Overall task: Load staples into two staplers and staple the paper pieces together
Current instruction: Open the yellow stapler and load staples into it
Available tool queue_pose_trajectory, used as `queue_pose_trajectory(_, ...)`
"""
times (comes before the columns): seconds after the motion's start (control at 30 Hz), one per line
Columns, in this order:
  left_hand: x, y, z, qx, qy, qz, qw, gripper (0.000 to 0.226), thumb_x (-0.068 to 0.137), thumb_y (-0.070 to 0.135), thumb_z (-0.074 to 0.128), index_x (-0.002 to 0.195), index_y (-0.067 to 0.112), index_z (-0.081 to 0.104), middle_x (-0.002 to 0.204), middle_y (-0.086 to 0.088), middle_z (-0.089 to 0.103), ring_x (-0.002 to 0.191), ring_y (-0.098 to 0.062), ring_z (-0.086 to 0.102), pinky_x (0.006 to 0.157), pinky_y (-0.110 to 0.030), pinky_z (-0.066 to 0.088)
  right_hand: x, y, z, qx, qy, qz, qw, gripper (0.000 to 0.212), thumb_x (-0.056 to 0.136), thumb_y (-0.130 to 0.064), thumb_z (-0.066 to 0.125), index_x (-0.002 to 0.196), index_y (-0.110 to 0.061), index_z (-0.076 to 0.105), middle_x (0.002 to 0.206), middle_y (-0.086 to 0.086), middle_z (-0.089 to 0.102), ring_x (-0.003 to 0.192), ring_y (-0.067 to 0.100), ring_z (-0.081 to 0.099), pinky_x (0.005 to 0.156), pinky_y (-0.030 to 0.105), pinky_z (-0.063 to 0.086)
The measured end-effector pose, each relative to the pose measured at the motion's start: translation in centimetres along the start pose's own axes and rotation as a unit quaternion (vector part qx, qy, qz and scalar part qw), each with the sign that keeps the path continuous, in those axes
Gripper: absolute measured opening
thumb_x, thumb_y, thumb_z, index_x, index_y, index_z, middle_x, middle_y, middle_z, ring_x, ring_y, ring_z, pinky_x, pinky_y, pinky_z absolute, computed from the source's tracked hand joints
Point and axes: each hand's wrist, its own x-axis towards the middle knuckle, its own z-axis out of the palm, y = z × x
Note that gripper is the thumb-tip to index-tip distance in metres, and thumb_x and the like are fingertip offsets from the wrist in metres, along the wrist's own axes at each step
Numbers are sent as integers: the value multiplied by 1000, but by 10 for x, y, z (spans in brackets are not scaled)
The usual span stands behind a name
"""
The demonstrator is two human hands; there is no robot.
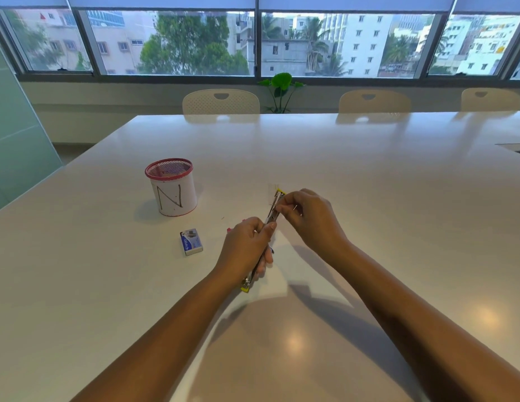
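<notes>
A yellow stapler (271, 216) is swung open flat, its metal magazine running from near the table's middle toward me. My left hand (247, 248) grips its middle from the left. My right hand (306, 216) pinches something small and thin against the far end of the magazine; I cannot make out what it is. A pink object (229, 229) peeks out behind my left hand. White paper (277, 271) lies on the table under the stapler. A blue and white staple box (190, 242) lies left of my left hand.
A white pen cup with a red mesh rim and a drawn "N" (172, 187) stands at the left on the white table (369, 175). Chairs (221, 101) and a small plant (282, 88) line the far edge under the windows.
</notes>
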Motion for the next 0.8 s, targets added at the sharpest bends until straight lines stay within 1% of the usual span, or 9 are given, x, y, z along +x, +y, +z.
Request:
queue_pose_trajectory(0.17, 3, -4, -2, 0, 7, -20, 1000, 31, 93, 32, 43, 72, 11, 49, 46, 2, 58, 27, -6, 43, 35, -15, 40, -1, -4, -1, 30, -19, 25, 999, 16, 87, -19, 61, 94, -7, 69, 69, -15, 47, 59, -2, 43, 56, -1, 34)
queue_pose_trajectory(0.33, 7, -5, -4, -23, 6, -59, 998, 33, 93, 35, 42, 74, 10, 51, 40, 1, 59, 30, -10, 46, 38, -19, 42, -4, -12, -2, 57, -14, 11, 998, 14, 85, -20, 64, 94, -10, 69, 79, -11, 55, 63, -3, 47, 59, -2, 36)
queue_pose_trajectory(0.4, 5, 1, -4, -111, -11, -89, 990, 35, 94, 35, 39, 77, 6, 51, 40, -2, 59, 28, -13, 45, 36, -19, 40, -3, -13, -4, 79, -18, 14, 997, 11, 82, -21, 68, 90, -13, 69, 82, -9, 59, 65, -1, 52, 59, 1, 39)
queue_pose_trajectory(0.47, 1, 10, -5, -225, -27, -129, 965, 37, 95, 35, 35, 81, 5, 51, 38, -5, 57, 24, -12, 41, 33, -14, 35, -4, -14, -3, 140, -47, 30, 989, 10, 78, -21, 72, 84, -19, 64, 75, -9, 62, 67, 4, 61, 63, 9, 46)
queue_pose_trajectory(0.53, -2, 16, -5, -266, -34, -147, 952, 39, 97, 35, 29, 85, 8, 54, 38, -6, 57, 22, -10, 38, 32, -11, 30, -5, -15, 0, 220, -76, 52, 971, 19, 76, -17, 74, 88, -21, 60, 75, -5, 65, 73, 15, 67, 73, 24, 55)
queue_pose_trajectory(0.57, -4, 17, -6, -274, -34, -152, 949, 38, 98, 34, 27, 87, 9, 54, 39, -6, 58, 23, -10, 38, 32, -11, 29, -5, -14, 2, 239, -86, 54, 966, 22, 76, -15, 73, 93, -20, 60, 77, -4, 66, 73, 15, 67, 75, 24, 56)
queue_pose_trajectory(0.63, -6, 19, -7, -292, -34, -160, 943, 36, 99, 28, 26, 90, 6, 54, 40, -8, 59, 24, -11, 39, 31, -12, 29, -7, -14, 3, 199, -88, 25, 976, 24, 78, -16, 71, 102, -15, 66, 83, -2, 69, 73, 7, 64, 75, 14, 52)
queue_pose_trajectory(0.7, -6, 20, -9, -309, -36, -169, 935, 34, 98, 23, 27, 87, 2, 52, 42, -10, 61, 26, -13, 43, 31, -13, 31, -9, -14, 5, 129, -75, -26, 988, 21, 81, -17, 68, 101, -12, 71, 91, 1, 70, 76, 5, 61, 73, 8, 48)
queue_pose_trajectory(0.8, -4, 23, -9, -334, -43, -190, 922, 30, 97, 26, 31, 88, 7, 52, 48, -12, 65, 32, -17, 52, 35, -17, 41, -11, -15, 6, 92, -53, -71, 992, 16, 84, -16, 64, 97, -10, 71, 92, 1, 67, 75, 2, 59, 72, 3, 45)
